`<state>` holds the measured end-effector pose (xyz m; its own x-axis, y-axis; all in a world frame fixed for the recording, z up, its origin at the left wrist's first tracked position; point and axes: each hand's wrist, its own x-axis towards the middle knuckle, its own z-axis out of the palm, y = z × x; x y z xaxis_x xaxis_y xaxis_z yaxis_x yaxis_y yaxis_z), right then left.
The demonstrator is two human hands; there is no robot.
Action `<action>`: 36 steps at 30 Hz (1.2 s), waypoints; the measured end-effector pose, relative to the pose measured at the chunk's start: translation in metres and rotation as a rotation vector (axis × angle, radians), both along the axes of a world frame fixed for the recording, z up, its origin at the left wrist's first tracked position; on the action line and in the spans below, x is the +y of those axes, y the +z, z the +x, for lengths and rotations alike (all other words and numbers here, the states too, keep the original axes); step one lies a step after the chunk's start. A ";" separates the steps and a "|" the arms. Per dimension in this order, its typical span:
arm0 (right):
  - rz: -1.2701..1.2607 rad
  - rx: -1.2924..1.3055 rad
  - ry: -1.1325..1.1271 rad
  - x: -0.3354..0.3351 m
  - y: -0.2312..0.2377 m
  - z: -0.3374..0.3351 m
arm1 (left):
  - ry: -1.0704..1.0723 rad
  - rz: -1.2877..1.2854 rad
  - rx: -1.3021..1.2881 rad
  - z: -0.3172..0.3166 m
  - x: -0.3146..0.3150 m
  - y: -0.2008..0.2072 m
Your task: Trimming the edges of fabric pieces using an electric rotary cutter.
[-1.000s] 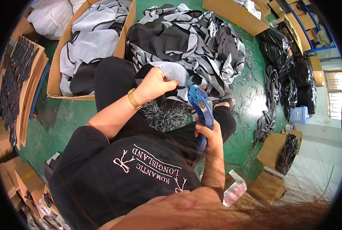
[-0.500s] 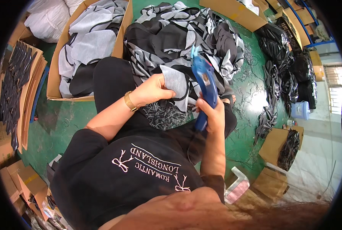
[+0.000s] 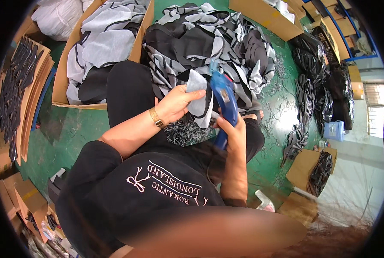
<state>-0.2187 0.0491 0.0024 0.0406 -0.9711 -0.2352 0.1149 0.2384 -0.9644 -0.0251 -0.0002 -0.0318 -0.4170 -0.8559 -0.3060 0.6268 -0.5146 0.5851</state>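
My left hand pinches a light grey piece of fabric with a black edge, thumb on top. The piece hangs down toward my lap. My right hand is wrapped round the handle of blue electric scissors. Their light blue head points away from me, just right of the fabric's upper end; whether the blades touch it I cannot tell. Beyond my hands lies a large heap of black and grey fabric pieces. Thin cut strips are piled between my legs.
To the left a cardboard box holds more fabric pieces. Black plastic bags and a pale blue bucket line the right side. Flattened cardboard stands far left. Cut strips litter the green floor.
My left hand has moved slightly right, and its thumb now lies across the fabric. The scissors have shifted slightly left and nearer to me.
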 end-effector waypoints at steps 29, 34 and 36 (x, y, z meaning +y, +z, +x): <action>0.110 0.124 0.073 0.034 0.013 -0.018 | 0.060 -0.484 -0.501 0.010 0.014 0.013; 0.001 0.040 -0.028 0.004 0.013 -0.001 | 0.007 -0.354 -0.359 0.002 0.019 0.012; -0.110 0.204 -0.043 -0.008 0.009 0.010 | -0.032 -0.198 -0.108 -0.002 0.021 0.010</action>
<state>-0.2091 0.0413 0.0118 -0.0392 -0.9911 -0.1270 -0.0777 0.1298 -0.9885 -0.0268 0.0212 -0.0219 -0.4185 -0.8907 -0.1776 0.5407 -0.4014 0.7393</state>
